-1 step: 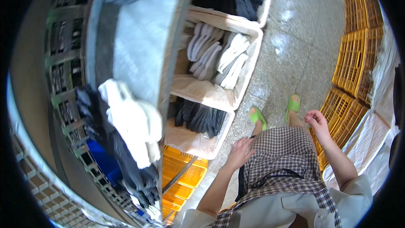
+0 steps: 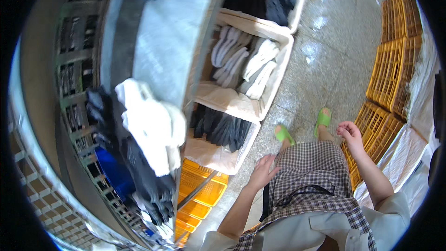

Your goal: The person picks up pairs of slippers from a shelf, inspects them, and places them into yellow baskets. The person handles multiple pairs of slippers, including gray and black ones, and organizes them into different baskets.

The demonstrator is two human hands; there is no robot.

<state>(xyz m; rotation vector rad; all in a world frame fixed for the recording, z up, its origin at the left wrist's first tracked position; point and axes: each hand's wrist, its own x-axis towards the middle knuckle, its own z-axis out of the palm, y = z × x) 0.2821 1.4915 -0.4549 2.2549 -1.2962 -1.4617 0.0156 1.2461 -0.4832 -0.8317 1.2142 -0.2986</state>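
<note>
My left hand (image 2: 264, 172) hangs at my left side next to the checked apron (image 2: 311, 162), its fingers stretched out and nothing in them. To the right of the apron, my right hand (image 2: 350, 134) is held in the air with loosely curled fingers, holding nothing. Left of me, a pile of white gloves (image 2: 151, 125) lies over black gloves (image 2: 144, 172) at the edge of a metal-topped table (image 2: 167, 42). Beside the table, a lined white bin (image 2: 280, 76) holds rows of white and grey gloves (image 2: 230, 56). Dark gloves (image 2: 223, 128) fill a nearer bin (image 2: 245, 155).
Stacked yellow crates (image 2: 388, 65) line the right side, with white sheeting (image 2: 409, 135) beyond. Orange crates (image 2: 204, 186) stand under the table by a metal bar (image 2: 197, 190). A blue item (image 2: 114, 172) sits at a green rack (image 2: 76, 60). The speckled floor (image 2: 325, 60) shines in spots.
The table and the glove pile have shifted slightly right in the picture. My hands have hardly moved and hold nothing in either frame.
</note>
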